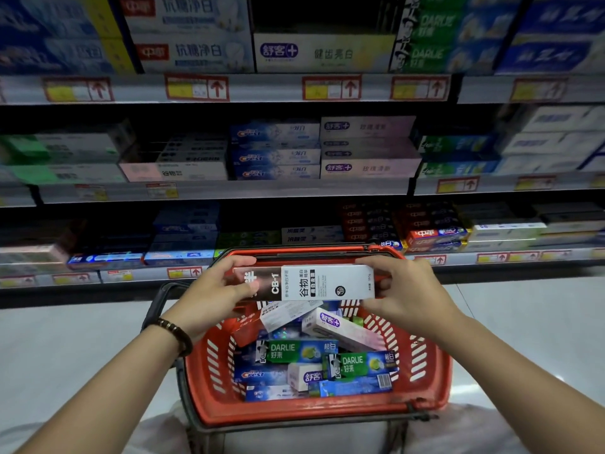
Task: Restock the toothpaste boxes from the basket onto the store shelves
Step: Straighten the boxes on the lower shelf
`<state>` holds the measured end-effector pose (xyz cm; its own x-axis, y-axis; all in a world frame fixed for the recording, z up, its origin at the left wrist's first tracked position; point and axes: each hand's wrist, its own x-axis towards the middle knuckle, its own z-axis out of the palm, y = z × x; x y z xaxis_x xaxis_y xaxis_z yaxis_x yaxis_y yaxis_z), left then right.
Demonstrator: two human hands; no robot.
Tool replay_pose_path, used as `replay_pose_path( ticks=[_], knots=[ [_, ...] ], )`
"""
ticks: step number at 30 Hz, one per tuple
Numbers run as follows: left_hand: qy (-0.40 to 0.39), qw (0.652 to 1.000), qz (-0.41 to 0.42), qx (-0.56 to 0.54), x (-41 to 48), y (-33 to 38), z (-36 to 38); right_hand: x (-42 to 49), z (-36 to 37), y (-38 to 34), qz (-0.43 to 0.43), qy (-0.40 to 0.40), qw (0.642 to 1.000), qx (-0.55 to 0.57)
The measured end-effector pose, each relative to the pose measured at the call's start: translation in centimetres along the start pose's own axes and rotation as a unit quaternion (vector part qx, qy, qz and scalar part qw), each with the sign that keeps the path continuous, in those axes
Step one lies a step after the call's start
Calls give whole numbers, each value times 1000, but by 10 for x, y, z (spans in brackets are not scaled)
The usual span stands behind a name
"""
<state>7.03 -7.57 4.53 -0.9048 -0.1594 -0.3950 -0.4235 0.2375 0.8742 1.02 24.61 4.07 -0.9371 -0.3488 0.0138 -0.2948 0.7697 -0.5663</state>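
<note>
Two bare forearms reach forward from the bottom edge, a dark beaded bracelet (176,334) on the left wrist. Pale fabric shows low between them, under the basket; cannot tell what it is.

Red plastic basket (314,411) sits between the arms, slotted walls, black handle (157,303) folded down on its left side. Inside, a loose heap of toothpaste boxes:
- two green Darlie boxes (294,350), lying flat, near the middle
- blue Crest box (262,375) just below them
- white-and-pink box (340,326) tilted across the top of the heap
- others partly buried, labels unreadable

Black-and-white toothpaste box (314,282) is held level above the far half of the basket, long side horizontal, printed face to the camera, marked "CB-1". Left hand (209,290) grips the dark end, fingers curled over the top edge, thumb on the front face. Right hand (409,290) pinches the white end, fingers over the top, thumb beneath. Both hands are closed on this one box; it touches nothing else.

Store shelves (229,191) rise behind in three tiers, stocked with rows of toothpaste cartons, blurred toward the edges. Red-and-yellow price tags (196,88) run along each shelf lip. On the middle tier, left of centre, lies a similar white box (176,172) with like lettering. Upper tier holds a dark gap (320,14) above a single white carton. Pale glossy floor (65,355) lies on both sides of the basket.
</note>
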Motion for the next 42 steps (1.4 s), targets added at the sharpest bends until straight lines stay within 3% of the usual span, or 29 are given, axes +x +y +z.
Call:
replay_pose_path(
  ticks=[17,38,42],
  knots=[
    [21,978,63,-196,-16,29,3,9,-29,2,-12,49,994,93],
    [49,987,79,-135,-10,24,-2,16,-27,-6,110,36,932,344],
    [44,982,64,-170,-7,23,-1,21,-22,-3,131,48,915,378]
  ],
)
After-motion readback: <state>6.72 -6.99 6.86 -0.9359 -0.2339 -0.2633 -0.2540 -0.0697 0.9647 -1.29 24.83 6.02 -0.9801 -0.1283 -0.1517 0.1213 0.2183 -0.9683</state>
